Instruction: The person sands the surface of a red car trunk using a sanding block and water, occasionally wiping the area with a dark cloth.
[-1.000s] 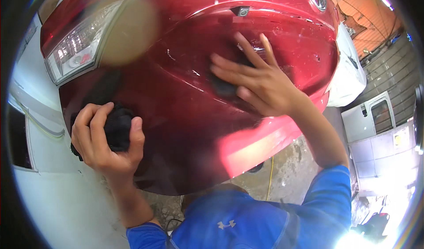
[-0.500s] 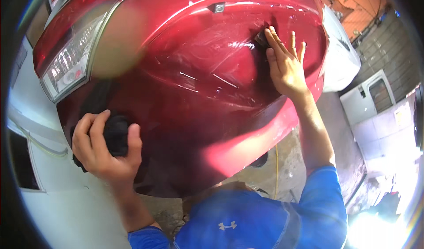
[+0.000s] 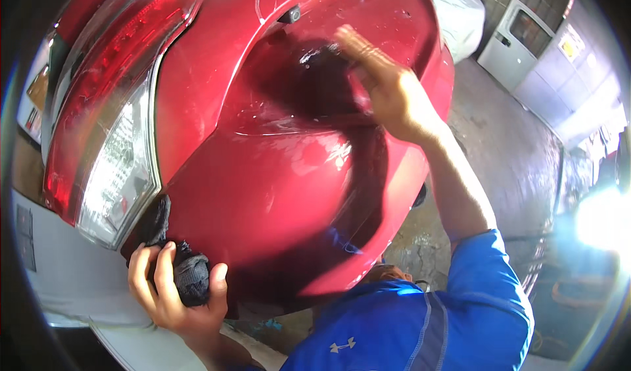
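Note:
In front of me is a glossy red car's rear bumper [image 3: 263, 193], with smears and pale specks on its recessed panel. My left hand [image 3: 177, 285] grips a bunched black cloth [image 3: 190, 279] against the bumper's left side, just below the tail light [image 3: 125, 167]. Part of the cloth sticks up past my fingers. Over the upper right of the recess, my right hand [image 3: 394, 95] has its fingers stretched out together, blurred by motion. I cannot make out whether anything lies under those fingertips; a dark reflection shows beside them.
A small dark square fitting [image 3: 291, 14] juts from the upper edge of the recess. A white covered shape [image 3: 453, 12] and a loose white vehicle door [image 3: 516, 39] stand beyond on the concrete floor [image 3: 486, 127]. Bright light glares at the right.
My view has shifted left, bringing more of the tail light in. My right hand has swept leftward across the panel. My left hand keeps its hold on the black cloth, at the bumper's left side.

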Motion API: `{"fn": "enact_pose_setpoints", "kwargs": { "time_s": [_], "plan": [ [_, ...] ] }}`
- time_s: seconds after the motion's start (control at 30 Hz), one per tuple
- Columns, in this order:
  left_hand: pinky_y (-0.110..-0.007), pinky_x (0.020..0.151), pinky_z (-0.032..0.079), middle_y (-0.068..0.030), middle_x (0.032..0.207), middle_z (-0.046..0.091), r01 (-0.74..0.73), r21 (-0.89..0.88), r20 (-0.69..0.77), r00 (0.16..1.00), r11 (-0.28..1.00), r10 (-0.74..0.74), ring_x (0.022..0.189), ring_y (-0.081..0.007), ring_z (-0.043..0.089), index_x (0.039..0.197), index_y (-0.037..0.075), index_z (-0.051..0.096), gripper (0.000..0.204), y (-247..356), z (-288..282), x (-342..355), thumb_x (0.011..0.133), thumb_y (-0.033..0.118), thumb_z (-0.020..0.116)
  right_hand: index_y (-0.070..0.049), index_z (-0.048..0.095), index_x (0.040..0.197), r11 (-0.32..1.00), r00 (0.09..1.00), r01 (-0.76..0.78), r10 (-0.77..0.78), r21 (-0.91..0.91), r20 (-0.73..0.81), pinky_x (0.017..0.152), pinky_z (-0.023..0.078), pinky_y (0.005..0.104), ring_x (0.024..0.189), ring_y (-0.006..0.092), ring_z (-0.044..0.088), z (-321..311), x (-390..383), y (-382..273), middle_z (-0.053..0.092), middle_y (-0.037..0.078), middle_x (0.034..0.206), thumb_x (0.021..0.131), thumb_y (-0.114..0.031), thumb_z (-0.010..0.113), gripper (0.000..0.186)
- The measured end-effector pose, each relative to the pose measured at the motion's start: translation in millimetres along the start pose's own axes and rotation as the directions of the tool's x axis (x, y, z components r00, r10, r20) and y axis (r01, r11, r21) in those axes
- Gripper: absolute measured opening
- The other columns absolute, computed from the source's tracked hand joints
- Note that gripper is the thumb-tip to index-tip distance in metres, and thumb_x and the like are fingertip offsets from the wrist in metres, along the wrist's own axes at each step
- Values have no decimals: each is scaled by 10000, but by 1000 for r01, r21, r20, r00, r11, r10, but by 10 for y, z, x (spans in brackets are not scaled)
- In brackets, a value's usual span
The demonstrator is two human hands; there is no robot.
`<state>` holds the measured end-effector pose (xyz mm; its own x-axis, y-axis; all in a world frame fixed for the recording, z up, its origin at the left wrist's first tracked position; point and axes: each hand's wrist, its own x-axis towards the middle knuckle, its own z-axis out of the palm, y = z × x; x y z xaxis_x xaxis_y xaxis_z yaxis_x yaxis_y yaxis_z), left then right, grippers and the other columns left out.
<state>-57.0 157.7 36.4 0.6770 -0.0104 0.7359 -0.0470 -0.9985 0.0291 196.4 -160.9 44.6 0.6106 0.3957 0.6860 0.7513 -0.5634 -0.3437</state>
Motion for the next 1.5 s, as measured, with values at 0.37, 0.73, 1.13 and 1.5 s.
{"fn": "enact_pose_setpoints", "kwargs": {
  "time_s": [0.37,0.73,1.13,1.5],
  "plan": [
    [-532,976,520,-238,1227,620,-27,-10,-16,1000,1000,27,1133,-422,630,1180,-28,716,649,-102,-15,-12,860,526,822,-50,637,1427,981,957,193,-187,-4,222,1168,384,474,1316,346,555,122,132,-219,607,132,1479,956,-57,638,471],
    [-526,987,519,-243,1238,624,17,-78,-43,999,997,-21,1146,-419,631,1171,-45,712,644,-61,116,22,880,522,803,-70,659,1403,958,977,106,-49,-268,210,1141,372,500,1348,351,568,-113,309,435,609,106,1515,991,-61,596,417],
    [-524,926,534,-236,1193,615,38,-16,-103,994,999,-40,1085,-405,632,1127,-29,729,644,-62,82,-19,852,549,803,-52,705,1232,949,902,314,-297,-4,313,1071,400,472,1259,346,594,-69,343,-26,646,131,1451,978,-108,622,273],
    [-530,1005,493,-234,1219,624,15,-52,-37,999,999,-17,1142,-429,619,1192,-35,694,592,-9,58,3,901,470,794,-60,676,1349,979,965,202,-206,37,160,1045,412,509,1308,366,599,-158,384,463,623,101,1499,1027,-171,552,362]
  ]
}}
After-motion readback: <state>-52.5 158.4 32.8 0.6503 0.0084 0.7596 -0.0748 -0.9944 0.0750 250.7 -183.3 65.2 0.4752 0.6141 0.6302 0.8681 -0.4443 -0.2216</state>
